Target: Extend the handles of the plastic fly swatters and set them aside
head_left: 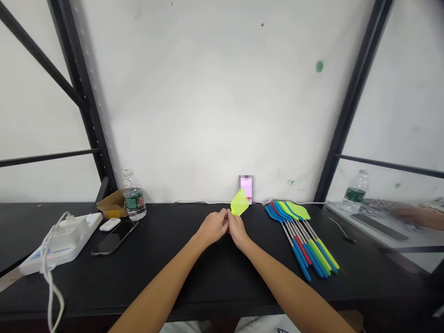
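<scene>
My left hand and my right hand meet over the middle of the black table. Both are closed around the shaft of a yellow-green fly swatter, whose mesh head sticks up and away from my fingers. To the right lies a pile of several fly swatters with blue, red and green handles, heads toward the wall.
A phone leans against the wall behind the swatter. At the left are a water bottle, a dark phone, a white power strip and a small cardboard box. Another person's hand rests on a keyboard far right.
</scene>
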`<state>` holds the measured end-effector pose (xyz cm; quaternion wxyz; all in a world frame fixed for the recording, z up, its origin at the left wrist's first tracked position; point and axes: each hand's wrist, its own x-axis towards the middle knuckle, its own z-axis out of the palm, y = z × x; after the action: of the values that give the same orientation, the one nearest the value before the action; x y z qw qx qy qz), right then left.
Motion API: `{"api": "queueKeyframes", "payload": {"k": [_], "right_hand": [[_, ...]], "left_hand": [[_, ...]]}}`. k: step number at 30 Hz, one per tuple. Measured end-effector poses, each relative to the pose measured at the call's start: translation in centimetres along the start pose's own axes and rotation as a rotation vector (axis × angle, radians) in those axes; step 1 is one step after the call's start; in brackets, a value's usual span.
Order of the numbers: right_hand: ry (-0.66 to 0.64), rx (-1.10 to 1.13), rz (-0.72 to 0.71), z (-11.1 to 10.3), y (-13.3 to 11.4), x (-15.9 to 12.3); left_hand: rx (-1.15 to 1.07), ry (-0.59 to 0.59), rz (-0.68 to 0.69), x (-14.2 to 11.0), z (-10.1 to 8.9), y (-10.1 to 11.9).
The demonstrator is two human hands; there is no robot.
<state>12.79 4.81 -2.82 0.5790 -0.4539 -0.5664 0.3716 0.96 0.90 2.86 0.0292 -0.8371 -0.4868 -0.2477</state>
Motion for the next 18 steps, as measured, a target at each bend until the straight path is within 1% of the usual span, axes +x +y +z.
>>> {"api": "queueKeyframes", "payload": {"k": [3,6,9,12,14,16,18], "right_hand": [[0.106,-0.020,0.002,-0.3,-0.1,0.2],[0.214,-0.060,0.010,-1.2,-0.3,0.7],[0.324,-0.118,0.028,-2.2,-0.3,1.2],[0.405,-0.161,0.049,-3.2,0.0,1.8],[0.424,-0.162,0.063,-3.9,0.4,2.3],[0.409,-0.156,0.071,-4.6,0.7,2.8],[0.313,-0.145,0.064,-5.6,0.8,3.3]], "left_hand": [[0.045,-0.062,0.027,-0.4,0.4,-0.2],[0.124,-0.127,0.031,-0.7,1.3,-0.7],[0.176,-0.160,0.023,-0.8,2.0,-1.0],[0.177,-0.178,-0.017,-0.9,2.0,-0.9],[0.158,-0.182,-0.030,-0.9,1.8,-0.8],[0.130,-0.178,-0.039,-1.0,1.5,-0.9],[0.097,-0.170,-0.062,-1.0,1.4,-1.2]]}}
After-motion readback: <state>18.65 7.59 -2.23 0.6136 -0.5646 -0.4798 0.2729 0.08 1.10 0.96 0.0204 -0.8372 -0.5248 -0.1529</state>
